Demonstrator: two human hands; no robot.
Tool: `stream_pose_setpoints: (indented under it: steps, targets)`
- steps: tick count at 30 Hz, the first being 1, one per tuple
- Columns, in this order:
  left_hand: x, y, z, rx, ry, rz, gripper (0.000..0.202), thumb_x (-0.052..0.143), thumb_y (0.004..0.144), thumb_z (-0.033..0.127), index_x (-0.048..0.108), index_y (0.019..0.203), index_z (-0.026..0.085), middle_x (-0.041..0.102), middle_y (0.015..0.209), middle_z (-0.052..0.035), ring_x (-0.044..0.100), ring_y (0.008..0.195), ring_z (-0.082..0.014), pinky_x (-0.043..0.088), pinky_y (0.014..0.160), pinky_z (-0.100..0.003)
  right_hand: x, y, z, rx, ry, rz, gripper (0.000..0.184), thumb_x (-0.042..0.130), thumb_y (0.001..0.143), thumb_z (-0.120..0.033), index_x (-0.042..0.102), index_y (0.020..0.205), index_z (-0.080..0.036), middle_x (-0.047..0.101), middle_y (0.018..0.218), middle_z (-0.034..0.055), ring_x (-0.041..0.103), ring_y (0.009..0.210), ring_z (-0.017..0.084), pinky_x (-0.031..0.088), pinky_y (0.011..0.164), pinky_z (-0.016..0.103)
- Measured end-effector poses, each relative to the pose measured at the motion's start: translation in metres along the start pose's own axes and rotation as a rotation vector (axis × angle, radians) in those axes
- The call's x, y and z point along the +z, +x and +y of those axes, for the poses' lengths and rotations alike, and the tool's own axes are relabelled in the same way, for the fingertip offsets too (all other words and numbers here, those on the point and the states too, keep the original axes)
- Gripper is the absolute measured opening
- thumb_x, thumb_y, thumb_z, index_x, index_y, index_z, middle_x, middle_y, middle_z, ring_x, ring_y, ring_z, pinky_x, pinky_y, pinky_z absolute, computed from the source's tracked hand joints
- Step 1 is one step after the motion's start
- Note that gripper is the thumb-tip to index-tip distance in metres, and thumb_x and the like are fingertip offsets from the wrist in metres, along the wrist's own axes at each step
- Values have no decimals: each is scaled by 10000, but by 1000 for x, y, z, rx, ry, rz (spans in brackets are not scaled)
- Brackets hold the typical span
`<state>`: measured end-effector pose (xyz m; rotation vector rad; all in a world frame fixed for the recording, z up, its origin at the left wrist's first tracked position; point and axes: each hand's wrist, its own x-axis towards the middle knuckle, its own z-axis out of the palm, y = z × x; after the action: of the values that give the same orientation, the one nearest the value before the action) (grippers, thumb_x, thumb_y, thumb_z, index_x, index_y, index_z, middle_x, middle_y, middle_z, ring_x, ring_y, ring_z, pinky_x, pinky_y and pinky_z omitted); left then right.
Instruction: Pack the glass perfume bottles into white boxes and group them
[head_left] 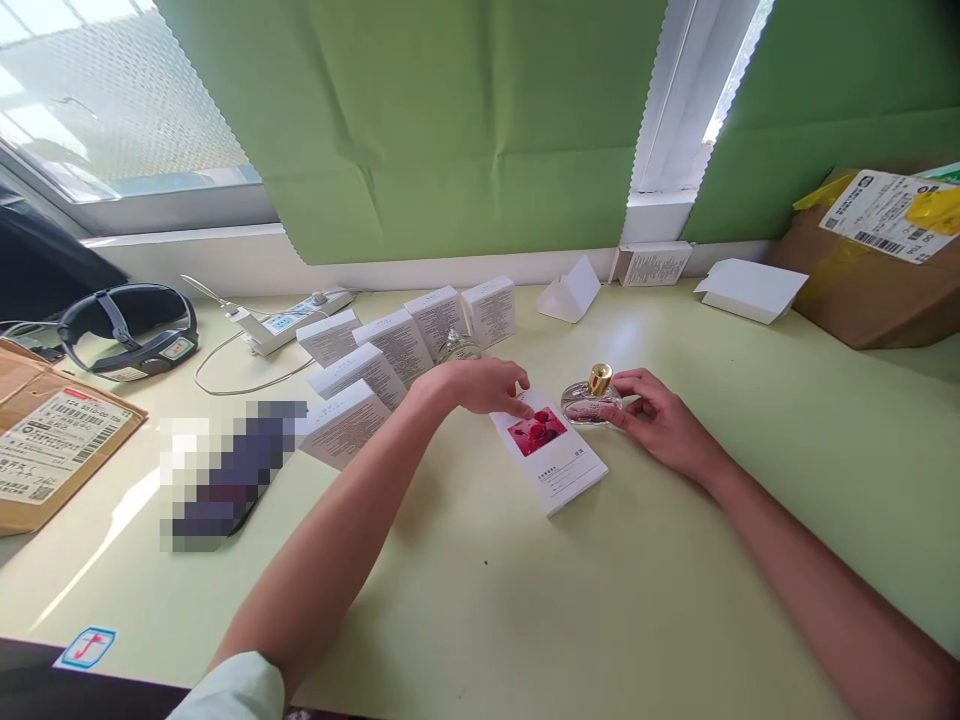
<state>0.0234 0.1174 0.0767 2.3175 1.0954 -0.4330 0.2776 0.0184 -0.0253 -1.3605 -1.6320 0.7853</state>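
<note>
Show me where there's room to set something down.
Open tabletop lies nearside of the rose-printed box, between the forearms, and between the right hand and the far-right carton. It's crowded beyond and left of the left hand, where white boxes stand close together.

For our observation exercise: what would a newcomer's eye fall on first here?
Likely the flat white box with printed red flowers near the centre, at the left hand. Right of it, at the right hand, a clear glass bottle with a gold cap gleams. A large green blind hangs behind.
</note>
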Motion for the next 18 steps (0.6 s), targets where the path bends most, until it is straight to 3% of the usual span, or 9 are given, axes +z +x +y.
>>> stream_pose_setpoints:
  steps: [4, 8, 11, 14, 18]
  targets:
    - [-3, 1, 3, 58, -51, 26, 575, 670, 724, 525, 613, 1209, 222, 677, 1082, -60, 629, 861, -193, 424, 655, -252, 0, 1, -2, 12, 35, 31, 298, 682, 826, -523, 682, 1027, -303, 587, 1191, 46, 599, 971, 224, 523, 780, 372]
    - [-11, -6, 9, 182, -69, 223, 287, 600, 781, 337, 634, 1023, 187, 643, 943, -30, 588, 796, -165, 412, 642, -256, -5, 3, -1, 108, 203, 142, 320, 687, 822, -524, 674, 1038, -289, 673, 1070, 39, 626, 937, 234, 526, 742, 381]
    - [-17, -18, 17, 352, -118, 404, 249, 551, 791, 213, 603, 1033, 197, 600, 1078, -49, 581, 905, -167, 451, 709, -268, -10, 6, 1, 110, 356, 226, 284, 682, 831, -510, 677, 1022, -300, 709, 1028, 22, 642, 881, 220, 532, 713, 376]
    - [-20, -32, 29, 494, -96, 551, 188, 528, 802, 148, 640, 941, 208, 498, 1262, -75, 517, 1135, -210, 475, 850, -315, -16, 7, -2, 89, 504, 291, 220, 696, 827, -482, 691, 972, -317, 706, 1093, 11, 645, 982, 229, 541, 723, 362]
    - [-20, -41, 37, 557, -34, 622, 179, 511, 835, 115, 662, 824, 210, 437, 1328, -73, 390, 1302, -253, 436, 1002, -405, -25, 4, -14, 61, 563, 315, 226, 661, 850, -495, 687, 1009, -335, 702, 1127, 17, 648, 1040, 247, 549, 787, 398]
